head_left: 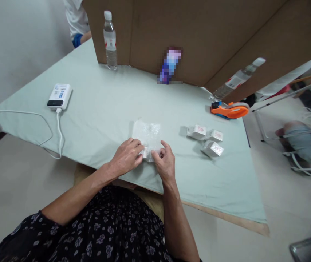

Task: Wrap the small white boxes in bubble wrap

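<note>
A sheet of clear bubble wrap point(146, 133) lies on the table in front of me, with a small white box point(145, 152) on its near part. My left hand point(126, 155) is closed at the box's left side, its fingertips gripping the box and the wrap around it. On the right, my right hand point(166, 163) has its thumb and curled fingers on the near right edge of the bubble wrap, while its index finger points upward. The fingers partly cover the box. To the right sit three small wrapped boxes point(212, 149) close together.
An orange tape dispenser point(233, 110) rests at the right, near a tilted water bottle point(236, 80). Another bottle point(110, 42) stands against the cardboard panel point(199, 32), beside a pixelated phone-like object point(169, 66). A white power bank point(59, 96) with a cable lies left. A person's sleeve point(76, 20) shows behind.
</note>
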`<control>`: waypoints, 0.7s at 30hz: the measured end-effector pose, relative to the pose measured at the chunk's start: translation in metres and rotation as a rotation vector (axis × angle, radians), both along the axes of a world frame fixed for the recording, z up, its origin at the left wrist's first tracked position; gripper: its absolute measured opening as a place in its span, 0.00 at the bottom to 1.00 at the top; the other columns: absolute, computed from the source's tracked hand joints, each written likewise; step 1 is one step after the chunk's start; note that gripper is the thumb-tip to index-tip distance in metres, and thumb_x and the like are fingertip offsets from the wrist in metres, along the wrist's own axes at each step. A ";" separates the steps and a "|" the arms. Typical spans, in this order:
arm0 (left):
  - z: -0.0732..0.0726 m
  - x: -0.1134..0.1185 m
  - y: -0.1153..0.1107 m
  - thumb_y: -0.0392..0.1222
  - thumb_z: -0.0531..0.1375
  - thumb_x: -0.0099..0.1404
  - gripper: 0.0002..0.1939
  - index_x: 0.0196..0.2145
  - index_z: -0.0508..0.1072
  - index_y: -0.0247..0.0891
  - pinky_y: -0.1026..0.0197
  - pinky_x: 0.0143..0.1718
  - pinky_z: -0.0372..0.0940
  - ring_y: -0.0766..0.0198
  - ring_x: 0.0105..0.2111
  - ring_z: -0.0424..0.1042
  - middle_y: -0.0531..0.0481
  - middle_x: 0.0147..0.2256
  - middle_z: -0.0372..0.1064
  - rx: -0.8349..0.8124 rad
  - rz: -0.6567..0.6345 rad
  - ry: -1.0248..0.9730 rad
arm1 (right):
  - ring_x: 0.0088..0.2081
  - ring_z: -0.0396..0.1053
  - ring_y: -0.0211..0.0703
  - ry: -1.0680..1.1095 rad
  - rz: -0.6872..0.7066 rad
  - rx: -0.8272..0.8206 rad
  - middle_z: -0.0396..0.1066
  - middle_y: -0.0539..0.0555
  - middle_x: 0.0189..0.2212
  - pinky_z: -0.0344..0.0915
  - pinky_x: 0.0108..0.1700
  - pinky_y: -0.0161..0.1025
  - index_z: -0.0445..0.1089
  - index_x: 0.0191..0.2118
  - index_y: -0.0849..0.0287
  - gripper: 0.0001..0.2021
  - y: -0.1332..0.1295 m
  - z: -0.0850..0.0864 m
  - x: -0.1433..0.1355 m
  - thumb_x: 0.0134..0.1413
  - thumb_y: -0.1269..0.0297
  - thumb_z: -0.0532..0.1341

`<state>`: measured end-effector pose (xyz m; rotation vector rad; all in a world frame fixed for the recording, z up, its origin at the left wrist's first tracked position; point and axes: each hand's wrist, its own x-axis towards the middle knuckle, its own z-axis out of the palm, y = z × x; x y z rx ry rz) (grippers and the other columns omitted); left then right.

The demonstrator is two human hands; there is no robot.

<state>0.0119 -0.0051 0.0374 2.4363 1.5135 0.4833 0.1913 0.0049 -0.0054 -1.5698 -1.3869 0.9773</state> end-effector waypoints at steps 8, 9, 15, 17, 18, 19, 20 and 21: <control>-0.002 0.000 0.006 0.32 0.57 0.64 0.06 0.36 0.74 0.36 0.54 0.46 0.67 0.55 0.42 0.66 0.45 0.38 0.71 -0.039 -0.019 0.003 | 0.24 0.62 0.34 0.248 0.085 -0.032 0.63 0.43 0.24 0.61 0.28 0.35 0.65 0.56 0.61 0.27 0.002 0.010 -0.018 0.51 0.57 0.64; -0.004 0.000 0.006 0.31 0.57 0.64 0.06 0.36 0.74 0.36 0.54 0.46 0.67 0.56 0.41 0.66 0.45 0.38 0.71 -0.044 -0.021 -0.008 | 0.25 0.63 0.35 0.242 0.095 -0.024 0.65 0.44 0.25 0.63 0.29 0.35 0.66 0.56 0.61 0.26 0.002 0.011 -0.020 0.51 0.57 0.64; -0.013 -0.002 0.008 0.32 0.57 0.65 0.05 0.36 0.72 0.36 0.54 0.47 0.66 0.56 0.42 0.67 0.44 0.38 0.71 -0.060 -0.008 -0.098 | 0.29 0.70 0.38 0.028 0.184 0.057 0.74 0.53 0.32 0.70 0.36 0.39 0.67 0.57 0.64 0.24 -0.003 0.019 -0.028 0.56 0.59 0.59; -0.014 -0.001 0.007 0.33 0.56 0.66 0.05 0.38 0.72 0.36 0.53 0.48 0.66 0.56 0.42 0.67 0.44 0.39 0.71 -0.059 -0.009 -0.138 | 0.30 0.71 0.39 -0.054 0.239 0.064 0.76 0.54 0.34 0.70 0.39 0.40 0.68 0.58 0.63 0.24 -0.004 0.023 -0.026 0.57 0.59 0.58; -0.015 -0.001 0.006 0.34 0.56 0.67 0.06 0.40 0.72 0.36 0.52 0.48 0.66 0.56 0.42 0.67 0.44 0.39 0.71 -0.059 -0.008 -0.160 | 0.31 0.72 0.40 -0.083 0.274 0.064 0.76 0.55 0.36 0.70 0.40 0.41 0.68 0.58 0.62 0.24 -0.004 0.026 -0.025 0.58 0.59 0.57; -0.016 -0.001 0.005 0.35 0.55 0.67 0.07 0.41 0.71 0.36 0.52 0.48 0.66 0.56 0.42 0.67 0.44 0.39 0.71 -0.058 -0.005 -0.186 | 0.32 0.72 0.40 -0.102 0.314 0.062 0.77 0.55 0.38 0.71 0.42 0.41 0.68 0.59 0.61 0.24 -0.004 0.028 -0.022 0.59 0.59 0.57; -0.018 0.000 0.004 0.35 0.55 0.67 0.08 0.44 0.71 0.36 0.51 0.48 0.66 0.56 0.42 0.67 0.44 0.40 0.72 -0.053 0.001 -0.218 | 0.34 0.72 0.41 -0.113 0.356 0.061 0.77 0.56 0.39 0.71 0.43 0.42 0.67 0.59 0.61 0.23 -0.004 0.030 -0.020 0.60 0.60 0.55; -0.020 0.000 0.002 0.35 0.55 0.66 0.11 0.46 0.70 0.35 0.50 0.49 0.66 0.55 0.43 0.67 0.44 0.41 0.72 -0.043 0.013 -0.259 | 0.35 0.73 0.41 -0.121 0.396 0.061 0.77 0.56 0.41 0.70 0.43 0.42 0.66 0.60 0.60 0.23 -0.003 0.032 -0.017 0.61 0.61 0.54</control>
